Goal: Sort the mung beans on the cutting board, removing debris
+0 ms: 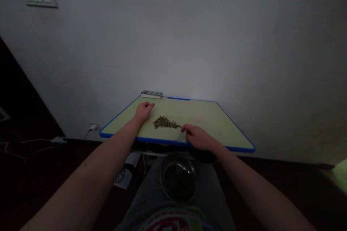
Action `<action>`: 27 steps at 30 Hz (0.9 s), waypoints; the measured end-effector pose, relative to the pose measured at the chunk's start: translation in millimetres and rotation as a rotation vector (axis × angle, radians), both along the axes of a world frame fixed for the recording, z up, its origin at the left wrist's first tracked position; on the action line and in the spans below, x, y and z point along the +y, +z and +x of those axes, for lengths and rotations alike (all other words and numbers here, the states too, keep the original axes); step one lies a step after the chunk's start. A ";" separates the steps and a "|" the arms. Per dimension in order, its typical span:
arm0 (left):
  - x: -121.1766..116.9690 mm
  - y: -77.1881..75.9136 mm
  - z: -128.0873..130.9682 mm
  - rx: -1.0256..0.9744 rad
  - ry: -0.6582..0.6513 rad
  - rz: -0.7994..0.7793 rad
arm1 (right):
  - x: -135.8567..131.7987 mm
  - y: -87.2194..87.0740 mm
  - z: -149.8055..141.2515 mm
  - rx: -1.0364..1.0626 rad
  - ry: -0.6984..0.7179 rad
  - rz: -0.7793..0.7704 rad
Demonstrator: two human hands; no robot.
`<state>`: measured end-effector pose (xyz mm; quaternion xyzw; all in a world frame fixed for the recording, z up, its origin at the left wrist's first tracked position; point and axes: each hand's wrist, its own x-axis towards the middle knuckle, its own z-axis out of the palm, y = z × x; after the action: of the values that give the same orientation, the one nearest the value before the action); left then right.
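Head view: the green pile [165, 122] stretches sideways across the tabletop [217, 121], thin tail pointing to my right hand [197, 137], the nearer one; my left hand [144, 111] sits apart, both curled (holding anything? I can't tell).

Bowl [179, 159] glossy metal; tabletop [187, 109] smooth; blue rim [162, 140] plastic-looking; wall [244, 43] matt; trousers [150, 184] cloth.

My left hand [143, 111] and right hand [198, 137] are bare, as are my forearms [105, 162]. I wear greyish trousers [217, 191] and a top [173, 219] with pink print [170, 226] and a green patch [199, 212].
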<state>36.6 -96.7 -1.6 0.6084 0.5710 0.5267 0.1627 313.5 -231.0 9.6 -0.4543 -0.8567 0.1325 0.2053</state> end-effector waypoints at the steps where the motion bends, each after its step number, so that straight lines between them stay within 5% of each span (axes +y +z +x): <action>1: -0.1 0.1 0.0 0.004 0.003 -0.001 | -0.9 0.0 0.6 0.003 0.003 -0.001; 10: -0.9 0.8 1.5 0.008 0.021 -0.011 | 21.0 -3.5 -22.5 0.063 -0.021 0.030; 18: -2.7 4.0 6.6 0.038 0.024 -0.016 | 10.8 -5.9 -23.4 0.089 0.021 0.048; 27: 27.2 15.1 12.6 0.043 -0.010 -0.039 | 7.8 -3.3 -13.4 0.123 0.073 0.006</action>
<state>49.2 -69.5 13.5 0.6191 0.5816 0.5014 0.1645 300.1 -223.2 6.3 -0.4130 -0.8589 0.1650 0.2541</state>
